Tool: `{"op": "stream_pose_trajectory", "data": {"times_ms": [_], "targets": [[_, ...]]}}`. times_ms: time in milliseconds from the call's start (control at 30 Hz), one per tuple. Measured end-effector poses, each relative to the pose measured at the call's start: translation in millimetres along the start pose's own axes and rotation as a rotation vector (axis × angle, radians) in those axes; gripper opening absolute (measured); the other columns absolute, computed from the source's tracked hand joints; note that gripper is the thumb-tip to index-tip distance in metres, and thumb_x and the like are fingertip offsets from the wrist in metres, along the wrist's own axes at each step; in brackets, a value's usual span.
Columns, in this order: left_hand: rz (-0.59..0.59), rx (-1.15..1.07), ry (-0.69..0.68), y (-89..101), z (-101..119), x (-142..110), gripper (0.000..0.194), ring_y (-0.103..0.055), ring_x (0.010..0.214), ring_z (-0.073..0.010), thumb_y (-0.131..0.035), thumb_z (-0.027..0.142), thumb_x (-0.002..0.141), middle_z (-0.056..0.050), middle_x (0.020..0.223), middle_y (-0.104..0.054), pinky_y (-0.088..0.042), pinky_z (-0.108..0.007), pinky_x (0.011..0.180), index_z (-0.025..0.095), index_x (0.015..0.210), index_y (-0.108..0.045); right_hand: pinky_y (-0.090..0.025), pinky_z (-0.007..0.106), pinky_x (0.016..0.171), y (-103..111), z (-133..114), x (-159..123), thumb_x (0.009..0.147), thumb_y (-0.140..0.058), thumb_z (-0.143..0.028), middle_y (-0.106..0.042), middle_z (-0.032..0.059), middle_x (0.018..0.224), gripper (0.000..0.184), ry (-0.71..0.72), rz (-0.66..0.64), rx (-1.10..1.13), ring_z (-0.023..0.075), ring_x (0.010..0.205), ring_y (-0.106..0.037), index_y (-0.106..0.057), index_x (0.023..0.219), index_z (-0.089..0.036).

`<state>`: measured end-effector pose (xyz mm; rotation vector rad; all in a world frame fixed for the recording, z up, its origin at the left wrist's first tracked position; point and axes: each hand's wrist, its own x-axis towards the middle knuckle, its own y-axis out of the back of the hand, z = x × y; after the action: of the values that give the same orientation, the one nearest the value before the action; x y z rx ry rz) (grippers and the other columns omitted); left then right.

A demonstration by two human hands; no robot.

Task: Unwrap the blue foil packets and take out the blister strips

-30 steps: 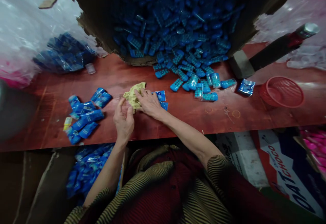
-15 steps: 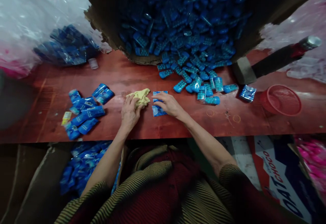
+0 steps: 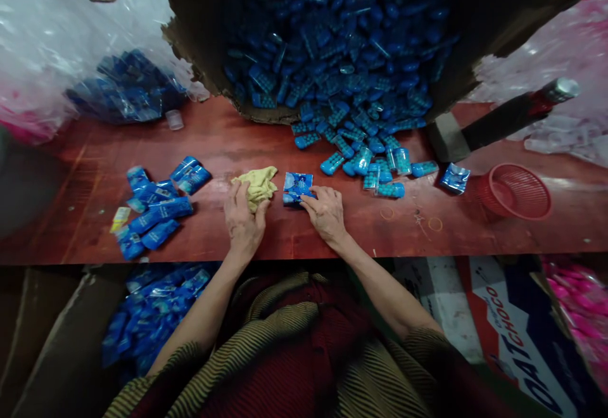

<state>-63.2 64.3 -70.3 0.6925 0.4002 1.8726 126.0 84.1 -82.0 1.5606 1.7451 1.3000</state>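
My left hand (image 3: 244, 221) rests at the lower left edge of a crumpled yellow cloth (image 3: 260, 185). Its thumb and fingers are spread, with the cloth between them. To the right, a small printed blue wrapper (image 3: 298, 182) lies on the red table. The curled fingers of my right hand (image 3: 327, 215) are closed on the wrapper's lower right part, where it looks folded or doubled; the fingertips partly cover it. A pile of blue packets (image 3: 161, 208) lies left of my hands, beside a small yellow-and-white piece (image 3: 120, 219).
A torn cardboard box (image 3: 270, 114) spills clear-and-blue capsule-shaped containers (image 3: 332, 162) onto the table (image 3: 228, 133). At right are a hammer (image 3: 503, 120), a foil-like blue packet (image 3: 455, 178), a red basket (image 3: 517, 191) and rubber bands (image 3: 434, 224). A plastic bag (image 3: 126, 88) of blue pieces sits back left.
My right hand has drawn down and right on the wrapper, uncovering its upper part. My left hand has shifted toward me, and more of the cloth shows. The view has moved slightly.
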Motion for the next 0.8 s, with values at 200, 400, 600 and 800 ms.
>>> {"op": "stream_pose_trajectory", "data": {"times_ms": [200,400,600,800], "targets": [[-0.205,-0.703,0.530,-14.1,38.7,-21.2,0.041,-0.061,0.079,-0.0135,-0.073,0.032,0.064,-0.003,0.092,-0.064,-0.049,-0.025,0.074,0.018,0.100,-0.057,-0.036,0.039,0.081,13.1,-22.4,-13.0,0.091,-0.047,-0.035,-0.063,0.0097,0.107,0.028,-0.042,0.090,0.139,0.0243,0.095,-0.050,-0.070,0.103,-0.025],[-0.311,-0.888,0.730,-28.8,36.0,-11.2,0.032,-0.053,0.052,-0.0088,-0.075,0.035,0.057,0.001,0.064,-0.061,-0.043,-0.020,0.050,0.013,0.077,-0.063,-0.043,0.036,0.084,11.3,-19.5,-5.5,0.081,-0.060,-0.033,-0.061,0.0086,0.109,0.038,-0.197,0.054,0.533,0.0212,0.094,-0.054,-0.061,0.117,-0.022],[-0.331,-0.922,0.755,-28.3,33.9,-10.2,0.037,-0.053,0.050,-0.0096,-0.079,0.038,0.053,0.000,0.060,-0.061,-0.045,-0.021,0.048,0.012,0.072,-0.063,-0.044,0.025,0.065,8.9,-11.1,8.2,0.079,-0.056,-0.037,-0.062,-0.0003,0.069,0.023,-0.343,-0.097,0.864,0.0127,0.065,-0.054,-0.065,0.076,-0.016],[-0.397,-0.984,0.743,-24.4,34.5,-10.2,0.042,-0.055,0.053,-0.0109,-0.083,0.039,0.049,-0.002,0.062,-0.063,-0.048,-0.022,0.048,0.010,0.073,-0.064,-0.039,0.022,0.056,3.3,-16.4,5.3,0.079,-0.054,-0.038,-0.054,-0.0030,0.059,0.025,-0.393,-0.064,0.835,0.0102,0.055,-0.047,-0.062,0.069,-0.017]]}}
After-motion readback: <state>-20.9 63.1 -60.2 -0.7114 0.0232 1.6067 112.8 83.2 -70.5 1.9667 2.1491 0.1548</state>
